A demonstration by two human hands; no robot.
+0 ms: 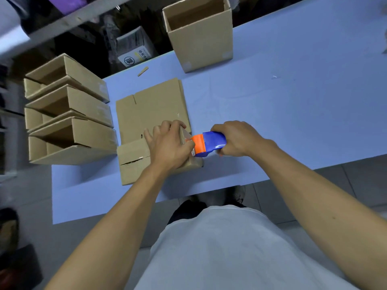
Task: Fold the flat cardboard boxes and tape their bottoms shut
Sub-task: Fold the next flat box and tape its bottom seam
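A folded cardboard box (134,162) lies bottom-up near the front edge of the blue table (293,101). My left hand (169,141) rests on top of it with curled fingers over its far edge, pressing the flaps down. My right hand (234,138) grips a blue and orange tape dispenser (207,144), whose orange end touches the box's right edge beside my left thumb. A stack of flat cardboard boxes (152,105) lies just behind the folded box.
Three folded boxes (69,114) lie on their sides in a row at the table's left end. One upright open box (199,32) stands at the back. A small wooden stick (143,71) lies near the far edge. Shelving and dark clutter sit behind.
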